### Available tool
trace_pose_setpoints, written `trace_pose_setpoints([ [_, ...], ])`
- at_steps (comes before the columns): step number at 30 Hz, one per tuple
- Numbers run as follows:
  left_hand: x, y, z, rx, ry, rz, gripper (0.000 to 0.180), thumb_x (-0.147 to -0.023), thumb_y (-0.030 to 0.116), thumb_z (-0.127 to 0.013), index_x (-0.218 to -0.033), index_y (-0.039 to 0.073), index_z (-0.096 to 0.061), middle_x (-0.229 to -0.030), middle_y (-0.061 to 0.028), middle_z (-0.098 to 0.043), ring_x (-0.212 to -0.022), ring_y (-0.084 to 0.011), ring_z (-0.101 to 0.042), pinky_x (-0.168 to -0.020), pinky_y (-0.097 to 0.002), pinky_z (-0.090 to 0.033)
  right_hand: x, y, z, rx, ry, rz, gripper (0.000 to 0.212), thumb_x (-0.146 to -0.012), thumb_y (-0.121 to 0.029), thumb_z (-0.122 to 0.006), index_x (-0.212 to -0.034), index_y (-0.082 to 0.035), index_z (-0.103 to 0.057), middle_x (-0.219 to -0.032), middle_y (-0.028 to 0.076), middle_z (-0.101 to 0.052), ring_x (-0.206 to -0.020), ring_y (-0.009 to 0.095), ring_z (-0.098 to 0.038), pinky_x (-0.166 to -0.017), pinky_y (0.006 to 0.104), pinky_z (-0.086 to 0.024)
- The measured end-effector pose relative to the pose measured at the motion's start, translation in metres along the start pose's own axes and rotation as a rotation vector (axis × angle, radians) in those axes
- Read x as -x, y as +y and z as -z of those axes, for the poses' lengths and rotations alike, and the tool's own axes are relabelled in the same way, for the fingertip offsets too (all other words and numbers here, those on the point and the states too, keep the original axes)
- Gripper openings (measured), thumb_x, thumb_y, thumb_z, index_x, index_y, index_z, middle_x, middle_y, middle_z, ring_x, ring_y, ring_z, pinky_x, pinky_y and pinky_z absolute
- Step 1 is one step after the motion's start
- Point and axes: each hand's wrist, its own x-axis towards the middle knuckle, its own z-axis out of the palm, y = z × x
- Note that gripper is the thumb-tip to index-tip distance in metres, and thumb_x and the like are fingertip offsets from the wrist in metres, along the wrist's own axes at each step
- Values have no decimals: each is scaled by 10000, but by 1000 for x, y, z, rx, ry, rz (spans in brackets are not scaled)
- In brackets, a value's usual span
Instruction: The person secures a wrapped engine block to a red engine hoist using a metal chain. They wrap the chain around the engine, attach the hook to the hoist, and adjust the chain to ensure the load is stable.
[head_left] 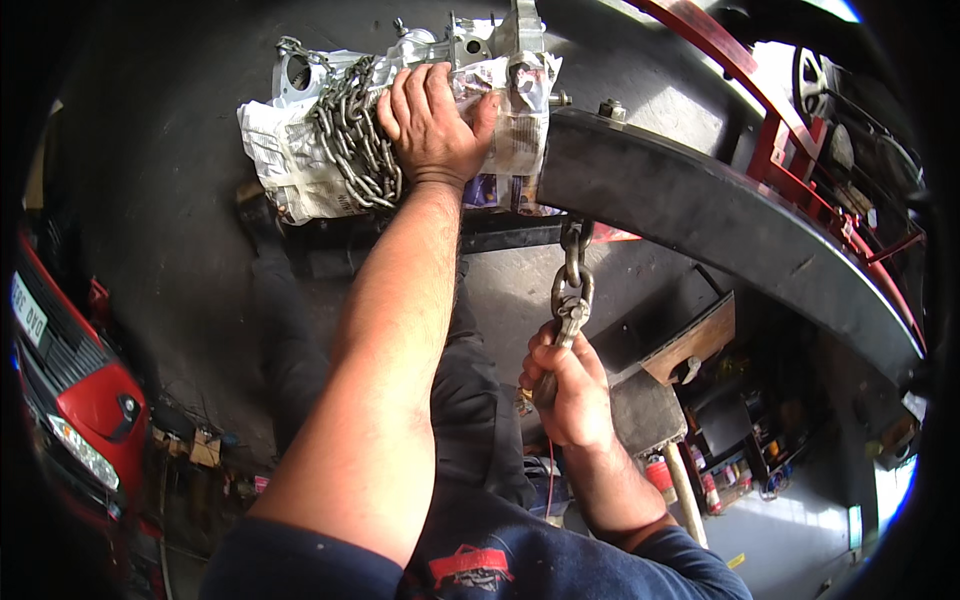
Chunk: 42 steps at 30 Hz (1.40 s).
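Note:
My left hand (432,125) lies with fingers stretched on a metal casting (425,48), partly wrapped in newspaper (285,160) and tape. Beside its fingers, a heap of steel chain (355,140) drapes over the wrapped side. Lower right, my right hand (572,388) is closed around a metal hook (570,325). This hook hangs from a thick-linked chain (573,265) below the end of a dark steel beam (690,180). The hook's lower part is hidden by my fingers.
The beam curves to the right, beside a red metal frame (780,150). A red car (90,400) stands at the left. Lower right are a wooden-fronted drawer (690,340), a block-like stool (645,412) and shelves of small containers (740,460).

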Motion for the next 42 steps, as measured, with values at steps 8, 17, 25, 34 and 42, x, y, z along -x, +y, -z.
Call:
trace_pose_setpoints([
  [8,-5,4,7,100,-36,29,631,-832,518,-617,-1252,58,-514,-1279,-124,-512,-1289,-324,-390,-1112,-513,-191,-20,51,-69,-272,235,93,76,-872,-136,-561,-924,-90,-530,-773,11,-508,-668,129,-488,-618,294,-418],
  [17,-155,-143,153,768,-1131,-224,566,-1004,313,-539,-1440,-26,-416,-1449,-214,-481,-1376,-284,-433,-1114,-362,-349,-59,78,-103,-17,501,234,239,-840,-263,-613,-951,-53,-584,-752,52,-545,-669,175,-526,-607,349,-438],
  [25,-215,-525,524,-636,-1098,-43,513,-981,338,-486,-1237,-98,-578,-1256,-309,-582,-1207,-424,-549,-1034,-446,-439,-47,42,-91,1027,476,173,549,-894,-434,-503,-1233,-25,-641,-1309,151,-617,-1229,285,-584,-1032,404,-460],
  [34,34,-530,717,184,-1010,821,359,-991,236,-547,-1290,41,-589,-1117,-132,-689,-884,-188,-653,-759,-342,-532,-9,31,-86,801,535,197,435,-858,-285,-530,-1235,-115,-664,-1324,75,-625,-1245,254,-582,-1021,386,-472],
  [42,188,-483,709,985,-1116,1025,287,-1021,223,-508,-1215,62,-643,-1048,-90,-707,-871,-127,-643,-747,-288,-539,-11,30,-59,1162,427,282,419,-872,-247,-515,-1244,-118,-659,-1282,55,-655,-1195,240,-619,-981,381,-502],
])
